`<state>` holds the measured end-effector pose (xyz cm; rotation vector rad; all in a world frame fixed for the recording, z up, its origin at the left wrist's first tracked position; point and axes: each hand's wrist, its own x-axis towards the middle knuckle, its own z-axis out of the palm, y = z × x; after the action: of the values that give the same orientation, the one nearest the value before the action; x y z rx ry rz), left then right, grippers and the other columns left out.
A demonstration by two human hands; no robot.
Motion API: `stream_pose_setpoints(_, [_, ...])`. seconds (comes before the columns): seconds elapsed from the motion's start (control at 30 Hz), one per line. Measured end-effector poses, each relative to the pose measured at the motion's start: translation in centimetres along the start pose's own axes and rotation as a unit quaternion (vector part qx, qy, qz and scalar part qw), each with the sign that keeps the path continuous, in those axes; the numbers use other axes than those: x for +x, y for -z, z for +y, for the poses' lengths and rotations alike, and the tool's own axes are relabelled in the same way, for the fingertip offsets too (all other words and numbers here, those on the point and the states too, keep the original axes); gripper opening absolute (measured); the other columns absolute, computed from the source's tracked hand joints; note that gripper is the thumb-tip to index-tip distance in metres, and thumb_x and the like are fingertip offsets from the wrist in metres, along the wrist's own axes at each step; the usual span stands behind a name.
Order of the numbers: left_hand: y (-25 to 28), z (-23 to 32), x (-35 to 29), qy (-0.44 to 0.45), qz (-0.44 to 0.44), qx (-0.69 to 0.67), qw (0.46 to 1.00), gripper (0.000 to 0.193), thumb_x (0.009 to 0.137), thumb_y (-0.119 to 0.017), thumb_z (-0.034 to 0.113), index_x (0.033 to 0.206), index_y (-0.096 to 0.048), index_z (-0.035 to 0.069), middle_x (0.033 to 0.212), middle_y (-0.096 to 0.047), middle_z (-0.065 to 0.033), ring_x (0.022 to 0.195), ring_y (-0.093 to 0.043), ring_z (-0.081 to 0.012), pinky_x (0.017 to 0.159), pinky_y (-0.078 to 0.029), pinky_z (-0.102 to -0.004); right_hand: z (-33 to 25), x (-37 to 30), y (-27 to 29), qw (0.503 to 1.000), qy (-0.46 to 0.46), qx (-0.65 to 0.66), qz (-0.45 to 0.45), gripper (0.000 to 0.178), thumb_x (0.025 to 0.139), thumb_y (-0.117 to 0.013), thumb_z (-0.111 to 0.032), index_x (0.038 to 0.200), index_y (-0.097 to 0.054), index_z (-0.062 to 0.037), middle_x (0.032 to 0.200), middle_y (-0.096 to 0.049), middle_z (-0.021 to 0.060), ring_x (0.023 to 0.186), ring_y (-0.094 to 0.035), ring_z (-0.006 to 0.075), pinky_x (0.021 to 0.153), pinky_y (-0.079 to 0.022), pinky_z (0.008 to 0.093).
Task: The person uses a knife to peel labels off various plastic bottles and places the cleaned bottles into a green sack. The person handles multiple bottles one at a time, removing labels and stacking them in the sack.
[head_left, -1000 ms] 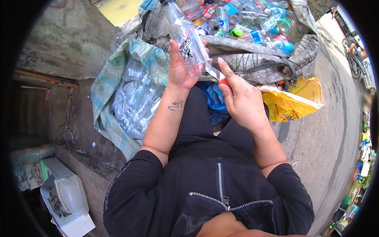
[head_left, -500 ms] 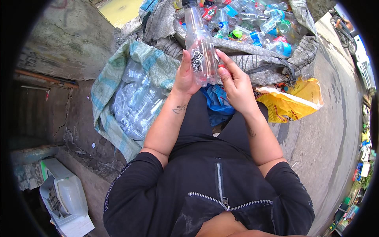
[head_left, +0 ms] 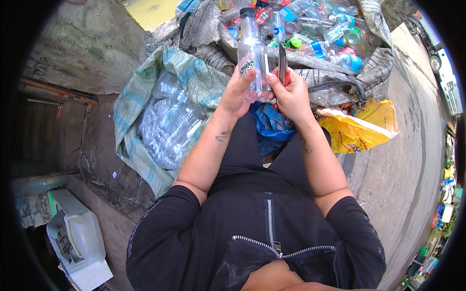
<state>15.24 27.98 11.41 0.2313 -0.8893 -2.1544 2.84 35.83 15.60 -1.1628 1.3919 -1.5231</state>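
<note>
My left hand [head_left: 235, 96] is wrapped round the lower part of a clear plastic bottle [head_left: 251, 46], which has a black cap and a dark printed mark. The bottle stands almost upright, its cap pointing away from me. In my right hand [head_left: 294, 99] is a knife [head_left: 282, 60] with a dark blade and a red handle, most of the handle hidden by my fingers. The blade points away from me, just right of the bottle. My right thumb is close to the bottle's side; I cannot tell whether it touches.
Beyond my hands, a large grey sack [head_left: 371, 80] holds many mixed bottles. At left, a pale green-blue woven sack [head_left: 127, 119] holds clear bottles. A blue plastic bag [head_left: 267, 128] lies between my legs, and a yellow bag [head_left: 357, 133] is at right. A whitish container [head_left: 85, 237] stands lower left.
The bottle has come down and nearer to me, and its cap is now fully in view. My right hand has turned, so the knife blade now shows upright beside the bottle.
</note>
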Motion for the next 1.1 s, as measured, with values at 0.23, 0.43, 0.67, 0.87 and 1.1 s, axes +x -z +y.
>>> stream_pose_setpoints(0.23, [0.2, -0.2, -0.3, 0.057, -0.046, 0.012, 0.997, 0.058, 0.075, -0.071, 0.011, 0.124, -0.042, 0.004, 0.098, -0.062, -0.0085, 0.083, -0.065, -0.0181, 0.066, -0.054, -0.0309, 1.7, 0.6, 1.6, 0.991, -0.06, 0.113, -0.041, 0.01, 0.088, -0.061, -0.01, 0.086, -0.055, -0.0028, 0.066, -0.056, 0.0003, 0.053, -0.054, 0.0061, 0.05, -0.044, 0.0219])
stream_pose_setpoints(0.43, [1.0, -2.4, -0.2, -0.062, 0.039, 0.179, 0.981, 0.071, 0.071, -0.07, -0.004, 0.133, -0.035, 0.008, 0.104, -0.055, -0.0069, 0.09, -0.06, -0.0145, 0.074, -0.054, -0.0297, 1.8, 1.3, 1.6, 0.993, -0.06, -0.1, 0.029, 0.006, 0.075, -0.06, -0.002, 0.081, -0.057, -0.001, 0.065, -0.061, 0.0049, 0.053, -0.058, 0.0103, 0.051, -0.049, 0.0276])
stream_pose_setpoints(0.67, [2.6, -2.9, -0.5, -0.02, 0.043, 0.143, 0.989, 0.07, 0.068, -0.066, -0.003, 0.132, -0.038, 0.008, 0.1, -0.056, -0.006, 0.087, -0.059, -0.0153, 0.075, -0.051, -0.0272, 5.5, 1.9, 0.7, 0.993, -0.115, -0.001, 0.036, 0.005, 0.073, -0.057, 0.0, 0.07, -0.056, -0.0042, 0.059, -0.054, 0.0001, 0.044, -0.047, 0.0093, 0.041, -0.037, 0.0261])
stream_pose_setpoints(0.87, [3.0, -1.4, -1.1, 0.108, -0.119, -0.052, 0.986, 0.076, 0.068, -0.07, 0.015, 0.135, -0.035, 0.005, 0.108, -0.06, -0.0145, 0.097, -0.062, -0.0249, 0.078, -0.053, -0.0333, 4.1, 1.4, 1.4, 0.939, -0.203, 0.269, -0.071, 0.008, 0.076, -0.053, 0.005, 0.075, -0.057, -0.0022, 0.059, -0.054, 0.0042, 0.042, -0.046, 0.0101, 0.04, -0.038, 0.0256])
stream_pose_setpoints(1.1, [4.9, -1.1, -0.1, 0.164, -0.116, -0.008, 0.98, 0.091, 0.073, -0.067, 0.014, 0.148, -0.017, 0.011, 0.127, -0.051, -0.0178, 0.11, -0.058, -0.026, 0.083, -0.052, -0.0354, 5.5, 0.7, 2.7, 0.931, -0.185, 0.311, -0.055, 0.01, 0.075, -0.053, 0.004, 0.081, -0.057, -0.0025, 0.064, -0.057, 0.0046, 0.044, -0.047, 0.0089, 0.042, -0.039, 0.023])
